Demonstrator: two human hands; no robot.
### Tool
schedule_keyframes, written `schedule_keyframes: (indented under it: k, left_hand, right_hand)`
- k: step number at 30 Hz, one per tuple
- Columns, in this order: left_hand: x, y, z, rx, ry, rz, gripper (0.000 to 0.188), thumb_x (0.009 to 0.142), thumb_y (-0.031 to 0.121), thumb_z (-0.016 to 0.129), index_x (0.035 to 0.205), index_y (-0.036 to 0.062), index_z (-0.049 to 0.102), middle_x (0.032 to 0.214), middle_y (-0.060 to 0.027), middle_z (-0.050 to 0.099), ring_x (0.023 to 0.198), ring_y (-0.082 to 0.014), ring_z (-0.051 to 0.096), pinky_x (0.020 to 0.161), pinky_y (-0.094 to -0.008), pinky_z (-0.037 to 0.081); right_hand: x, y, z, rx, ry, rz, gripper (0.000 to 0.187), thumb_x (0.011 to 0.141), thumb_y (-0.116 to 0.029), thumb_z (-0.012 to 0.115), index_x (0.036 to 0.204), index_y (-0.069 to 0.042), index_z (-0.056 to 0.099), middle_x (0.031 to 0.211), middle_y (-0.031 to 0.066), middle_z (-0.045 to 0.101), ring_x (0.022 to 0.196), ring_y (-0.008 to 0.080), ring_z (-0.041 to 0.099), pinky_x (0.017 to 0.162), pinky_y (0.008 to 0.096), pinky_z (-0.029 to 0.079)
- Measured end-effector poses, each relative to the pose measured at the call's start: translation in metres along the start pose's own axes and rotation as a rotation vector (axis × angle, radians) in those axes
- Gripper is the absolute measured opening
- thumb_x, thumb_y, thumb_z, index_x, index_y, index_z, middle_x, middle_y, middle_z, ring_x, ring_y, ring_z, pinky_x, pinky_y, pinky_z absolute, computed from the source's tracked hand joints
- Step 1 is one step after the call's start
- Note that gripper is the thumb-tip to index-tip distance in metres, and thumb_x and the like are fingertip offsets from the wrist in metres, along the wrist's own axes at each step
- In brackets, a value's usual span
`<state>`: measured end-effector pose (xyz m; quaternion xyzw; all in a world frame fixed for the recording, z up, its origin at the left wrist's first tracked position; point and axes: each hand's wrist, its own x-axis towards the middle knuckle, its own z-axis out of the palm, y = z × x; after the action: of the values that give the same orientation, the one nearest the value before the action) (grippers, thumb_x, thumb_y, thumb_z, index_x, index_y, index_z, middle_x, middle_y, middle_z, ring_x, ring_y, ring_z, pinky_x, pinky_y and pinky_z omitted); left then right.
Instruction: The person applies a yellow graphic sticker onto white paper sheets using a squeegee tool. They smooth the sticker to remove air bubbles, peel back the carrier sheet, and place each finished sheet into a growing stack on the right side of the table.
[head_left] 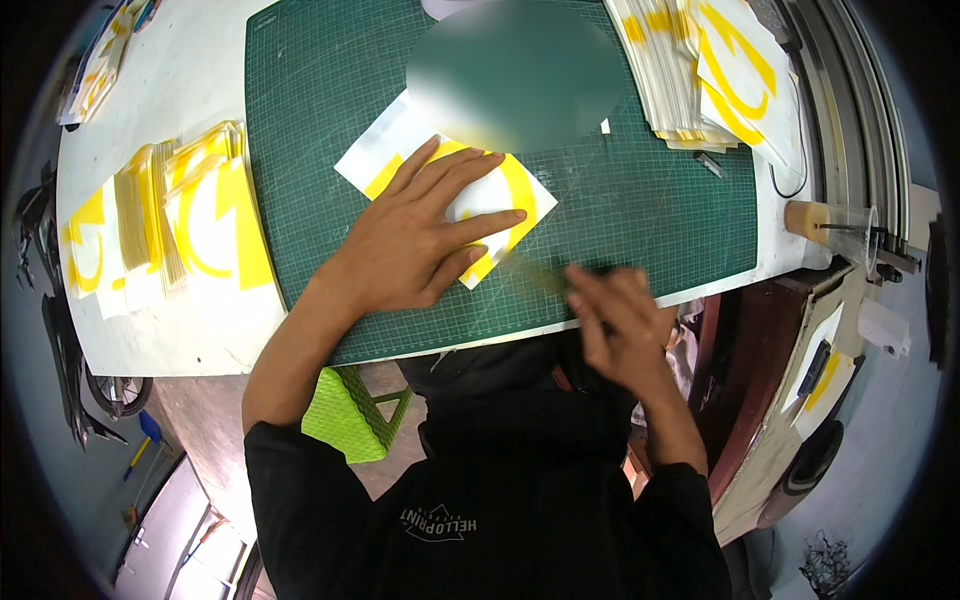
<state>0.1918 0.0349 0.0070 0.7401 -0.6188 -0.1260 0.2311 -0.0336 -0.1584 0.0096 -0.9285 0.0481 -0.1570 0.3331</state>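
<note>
A: Scanning from your left: fanned stacks of white sheets with yellow curved shapes lie on the white tabletop, just beside the dark green gridded cutting mat.

B: And your left hand?

A: Flat and open, fingers spread, pressing down a single white square sheet with a yellow arc on it. That sheet sits on the mat, turned cornerwise, near its middle.

B: Right hand?

A: Blurred at the mat's near edge. It looks curled around a thin dark tool whose tip points toward the sheet's lower corner; what tool it is, you cannot tell from the blur. The grip itself reads as closed, though not sharply.

B: Step in hand?

A: Judging by the pinning hand and the tool, you are working the pinned sheet, likely trimming or lifting part of the yellow. Not certain.

B: Next move?

A: It would call for firm left-hand pressure and fingertips kept off the tool's path.

B: Farther right?

A: Another tall stack of white-and-yellow sheets at the mat's far corner, and a cardboard tube on a spindle at the table's edge.
</note>
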Motion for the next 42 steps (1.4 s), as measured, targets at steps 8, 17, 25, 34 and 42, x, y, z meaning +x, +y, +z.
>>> schedule_keyframes:
  k: [8, 17, 25, 34, 42]
  left_hand:
    - [-0.002, -0.001, 0.0, -0.022, 0.004, 0.003, 0.051, 0.088, 0.019, 0.071, 0.138, 0.0275, 0.069, 0.157, -0.0172, 0.047, 0.15, -0.0355, 0.04, 0.128, -0.0584, 0.022]
    - [-0.006, -0.005, 0.002, 0.001, -0.008, 0.024, 0.053, 0.092, 0.022, 0.07, 0.145, 0.0261, 0.064, 0.16, -0.0175, 0.044, 0.152, -0.0369, 0.037, 0.128, -0.0589, 0.02]
    - [-0.017, 0.048, 0.01, 0.123, 0.026, -0.246, 0.058, 0.096, 0.017, 0.067, 0.152, 0.0097, 0.053, 0.16, -0.0317, 0.038, 0.151, -0.0485, 0.035, 0.118, -0.0567, 0.038]
    - [-0.035, 0.093, 0.019, 0.235, 0.146, -0.363, 0.058, 0.095, 0.031, 0.071, 0.147, 0.0081, 0.057, 0.142, -0.0224, 0.058, 0.109, -0.0353, 0.061, 0.097, -0.0499, 0.045]
    - [-0.038, 0.099, 0.022, 0.249, 0.247, -0.403, 0.052, 0.092, 0.029, 0.076, 0.135, 0.0036, 0.064, 0.128, -0.0153, 0.066, 0.106, -0.0322, 0.061, 0.096, -0.0462, 0.045]
  right_hand:
    - [-0.024, -0.017, 0.014, -0.167, -0.048, -0.335, 0.052, 0.073, 0.003, 0.069, 0.125, 0.0, 0.074, 0.075, 0.003, 0.049, 0.069, 0.0205, 0.054, 0.07, 0.0391, 0.043]
    - [0.012, 0.044, -0.021, -0.564, 0.19, 0.113, 0.043, 0.095, -0.012, 0.071, 0.137, -0.004, 0.066, 0.095, 0.0109, 0.061, 0.088, 0.031, 0.057, 0.082, 0.0447, 0.042]
    - [0.013, -0.024, 0.038, -0.339, 0.163, 0.019, 0.049, 0.087, -0.02, 0.078, 0.129, 0.001, 0.066, 0.117, 0.0134, 0.066, 0.111, 0.0288, 0.062, 0.094, 0.0477, 0.04]
    - [0.023, -0.005, 0.029, -0.396, 0.166, -0.135, 0.046, 0.083, -0.006, 0.073, 0.127, 0.004, 0.066, 0.098, 0.0105, 0.067, 0.096, 0.0271, 0.064, 0.091, 0.0493, 0.043]
    - [0.039, 0.004, 0.008, -0.403, 0.051, -0.333, 0.046, 0.082, -0.006, 0.071, 0.127, 0.003, 0.067, 0.094, 0.0108, 0.067, 0.088, 0.0268, 0.063, 0.09, 0.0482, 0.047]
